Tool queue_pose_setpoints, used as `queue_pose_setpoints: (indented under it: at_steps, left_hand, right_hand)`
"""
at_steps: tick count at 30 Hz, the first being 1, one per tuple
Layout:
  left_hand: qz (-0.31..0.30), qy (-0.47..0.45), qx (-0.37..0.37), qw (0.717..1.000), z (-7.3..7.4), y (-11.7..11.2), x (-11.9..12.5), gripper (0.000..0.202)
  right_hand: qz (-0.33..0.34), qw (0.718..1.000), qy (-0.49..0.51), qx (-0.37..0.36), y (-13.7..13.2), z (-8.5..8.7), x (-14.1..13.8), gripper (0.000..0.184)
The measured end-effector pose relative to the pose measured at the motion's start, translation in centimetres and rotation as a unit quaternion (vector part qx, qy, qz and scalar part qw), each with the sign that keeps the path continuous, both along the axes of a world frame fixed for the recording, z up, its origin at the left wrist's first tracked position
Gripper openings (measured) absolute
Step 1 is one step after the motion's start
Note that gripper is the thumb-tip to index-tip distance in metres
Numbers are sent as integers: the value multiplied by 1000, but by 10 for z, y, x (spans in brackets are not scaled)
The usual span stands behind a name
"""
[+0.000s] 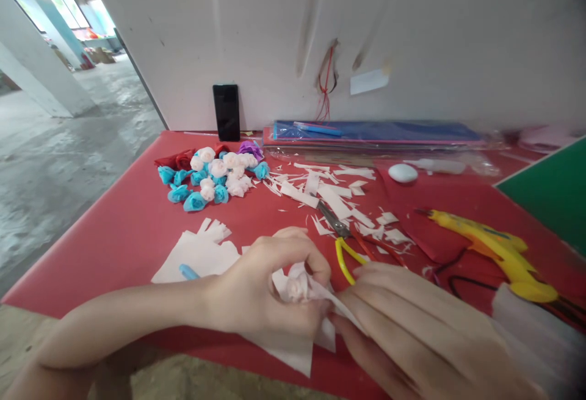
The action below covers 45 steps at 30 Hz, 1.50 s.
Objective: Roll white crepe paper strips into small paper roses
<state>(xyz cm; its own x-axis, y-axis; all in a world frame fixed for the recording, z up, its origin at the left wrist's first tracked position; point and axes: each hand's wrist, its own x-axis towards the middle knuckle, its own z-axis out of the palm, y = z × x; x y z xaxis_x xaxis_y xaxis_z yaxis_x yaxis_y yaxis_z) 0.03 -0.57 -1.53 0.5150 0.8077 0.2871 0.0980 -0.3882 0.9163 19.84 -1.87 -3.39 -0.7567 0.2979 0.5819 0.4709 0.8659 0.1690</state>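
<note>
Pinched in the curled fingers of my left hand is a pale pink paper flower, its folded petals facing me. My right hand closes thumb and fingers on a white paper strip that runs out from the flower. Both hands meet above the front of the red table. Under my left hand and forearm lie white paper sheets, with a blue pen-like tip on them. Just beyond my right hand rest yellow-handled scissors, blades among white paper scraps.
Finished-looking blue, white, red and purple paper flowers cluster at the back left. A black phone leans on the wall. Blue wrapped sheets lie along the back. A white oval object and a yellow glue gun sit to the right.
</note>
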Motion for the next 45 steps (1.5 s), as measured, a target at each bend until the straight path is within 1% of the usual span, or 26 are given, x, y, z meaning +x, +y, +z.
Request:
queue_pose_setpoints:
  at_steps: [1,3,6,9,12,16,19,23,27,29,31,34,36,37,39,42,45]
  left_hand:
    - [-2,7,-5,1000,1,0,0,12]
    - [-9,25,14,1000,3,0,-1,11]
    - [-23,56,82,995,6,1,-1,13]
    - [-31,76,133,988,8,2,-1,16]
    - [-23,80,156,984,9,2,-1,17]
    - [-25,87,170,981,8,3,-2,18]
    - [-38,99,176,979,9,5,-3,15]
    - [-52,117,214,968,10,6,-6,13]
    - [-46,142,247,957,12,4,-7,11]
    - [-42,141,243,959,11,2,-6,11]
    - [-34,131,217,967,10,0,-4,11]
    - [-23,113,142,983,8,-1,-2,13]
    - [-18,109,97,989,7,-1,-1,14]
    - [-17,108,87,990,7,0,-1,14]
    - [-21,106,88,990,6,1,-2,14]
    - [-28,103,121,987,6,3,-2,13]
    - [-11,114,157,981,5,3,-1,13]
  right_hand:
    - [-7,1000,-4,0,-1,-2,2,31]
    - [-21,1000,15,-2,-3,-6,4,34]
    - [-19,999,43,-16,-7,-8,1,38]
    - [-28,998,42,-35,-10,-8,-3,36]
    - [-23,999,33,-32,-9,-7,-4,33]
    - [-6,998,26,-49,-4,-2,-6,28]
    - [-20,995,40,-84,-1,6,-11,26]
    - [-34,989,65,-126,0,15,-18,24]
    - [-37,988,73,-130,0,17,-19,26]
    - [-36,990,54,-125,1,15,-19,29]
    - [-23,995,31,-92,1,12,-18,34]
    - [-22,999,11,-32,0,7,-16,44]
    - [-34,999,3,-22,0,4,-15,44]
    - [-37,999,-5,-21,0,4,-15,45]
    - [-40,999,-16,-13,0,6,-15,48]
    - [-42,999,-7,-21,1,12,-16,54]
    - [-50,998,11,-46,3,15,-18,52]
